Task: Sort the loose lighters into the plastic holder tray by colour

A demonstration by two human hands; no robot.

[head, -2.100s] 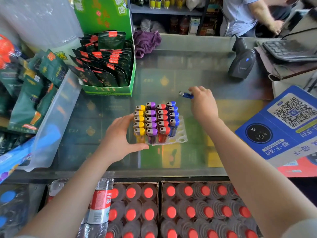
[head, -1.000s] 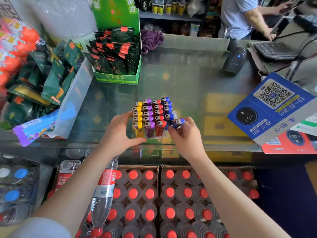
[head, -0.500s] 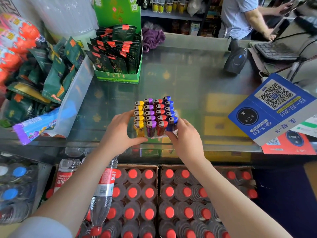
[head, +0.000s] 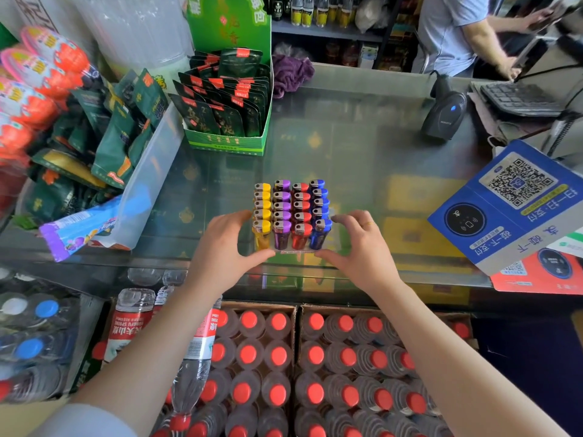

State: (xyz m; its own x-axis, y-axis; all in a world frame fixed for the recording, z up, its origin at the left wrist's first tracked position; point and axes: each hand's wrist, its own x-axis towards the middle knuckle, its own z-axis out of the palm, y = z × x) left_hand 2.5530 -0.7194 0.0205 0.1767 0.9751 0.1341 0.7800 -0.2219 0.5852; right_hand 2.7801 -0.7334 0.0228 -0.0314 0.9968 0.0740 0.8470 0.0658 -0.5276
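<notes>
The clear plastic holder tray [head: 297, 252] stands on the glass counter near its front edge. Upright lighters fill it in four columns: yellow lighters [head: 262, 204], purple lighters [head: 281, 200], red lighters [head: 301, 205] and blue lighters [head: 320, 201]. My left hand [head: 220, 250] grips the tray's left side, thumb along the front edge. My right hand [head: 362, 247] holds the right side, thumb at the front corner and fingers curved beside the blue column. No loose lighter shows on the counter.
A green display box [head: 233, 143] of dark sachets stands behind the tray. A clear bin [head: 148, 175] of snack packs sits left, a barcode scanner [head: 444, 115] and blue QR sign [head: 511, 203] right. Bottles [head: 277, 357] lie below the counter. A person [head: 457, 33] works at the back.
My right hand picked a blue lighter off the counter, set it into the front of the blue column, then let go and took hold of the tray's right side. My left hand stayed on the tray.
</notes>
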